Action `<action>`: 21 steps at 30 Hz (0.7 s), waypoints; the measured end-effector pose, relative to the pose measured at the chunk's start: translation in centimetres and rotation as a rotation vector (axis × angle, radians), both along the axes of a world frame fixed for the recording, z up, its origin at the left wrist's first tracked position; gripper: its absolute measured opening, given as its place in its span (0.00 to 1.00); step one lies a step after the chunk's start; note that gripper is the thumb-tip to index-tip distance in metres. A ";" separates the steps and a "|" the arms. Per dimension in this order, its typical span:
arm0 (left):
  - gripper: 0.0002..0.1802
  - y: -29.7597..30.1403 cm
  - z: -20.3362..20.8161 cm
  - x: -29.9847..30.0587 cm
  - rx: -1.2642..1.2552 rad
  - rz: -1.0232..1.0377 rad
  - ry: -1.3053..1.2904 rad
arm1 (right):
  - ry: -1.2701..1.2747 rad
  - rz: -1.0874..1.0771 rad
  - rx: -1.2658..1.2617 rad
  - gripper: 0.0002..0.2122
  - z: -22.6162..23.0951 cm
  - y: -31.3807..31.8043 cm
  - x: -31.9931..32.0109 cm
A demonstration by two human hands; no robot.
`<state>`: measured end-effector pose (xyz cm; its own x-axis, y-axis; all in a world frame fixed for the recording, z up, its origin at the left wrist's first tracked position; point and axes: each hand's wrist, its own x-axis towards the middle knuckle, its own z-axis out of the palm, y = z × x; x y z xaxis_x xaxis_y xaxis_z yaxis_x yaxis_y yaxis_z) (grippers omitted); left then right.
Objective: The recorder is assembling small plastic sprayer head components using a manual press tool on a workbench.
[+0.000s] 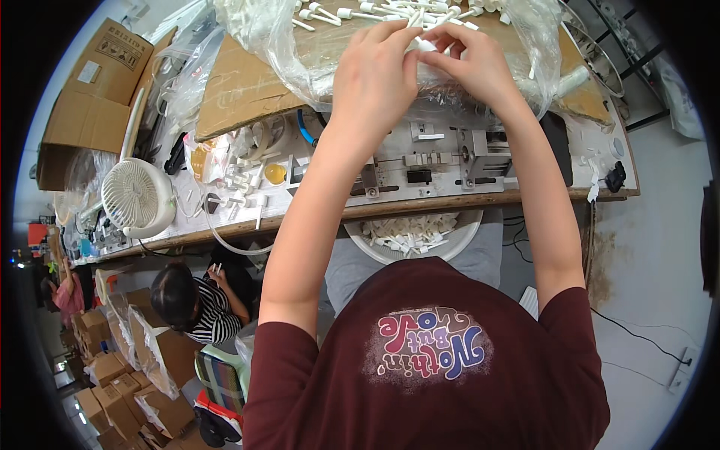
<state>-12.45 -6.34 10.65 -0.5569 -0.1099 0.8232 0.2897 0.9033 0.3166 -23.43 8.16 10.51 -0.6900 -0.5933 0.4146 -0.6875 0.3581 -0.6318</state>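
Observation:
Both my hands meet over a clear plastic bag (300,64) spread on cardboard at the far side of the bench. Between the thumb and fingers of my right hand (474,66) is a white plastic stick with a cap (426,46). My left hand (377,75) is closed close beside it, its fingertips at a thin white stick; whether this is the same piece I cannot tell. Several similar white capped sticks (367,10) lie loose on the bag just beyond my fingers. My fingers partly hide the pieces.
Below my forearms a metal jig (427,159) is fixed on the bench. A white tub (360,238) of white parts sits at my lap. To the left stand a white fan (137,196), loose white fittings (244,180) and a cardboard box (94,97). Another person (199,300) sits at left.

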 end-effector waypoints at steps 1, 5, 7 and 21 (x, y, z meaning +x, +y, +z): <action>0.09 -0.6 -1.1 -1.3 -0.041 0.010 -0.115 | -0.054 0.021 -0.028 0.14 0.6 0.5 0.8; 0.10 -1.6 -2.3 -2.5 -0.111 0.032 -0.323 | -0.051 -0.016 -0.141 0.12 0.9 3.7 6.6; 0.09 -1.5 -1.8 -1.6 -0.033 0.014 -0.282 | 0.107 0.101 -0.171 0.13 -0.6 5.3 9.6; 0.14 3.4 -0.7 10.8 0.390 -0.264 -0.376 | -0.044 -0.237 -0.513 0.12 -5.5 11.3 14.6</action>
<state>-1.64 -2.92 9.94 -0.8515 -0.1831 0.4913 0.2920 0.6126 0.7344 -8.88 19.48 5.06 -0.8027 -0.1501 0.5772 -0.5952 0.1388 -0.7915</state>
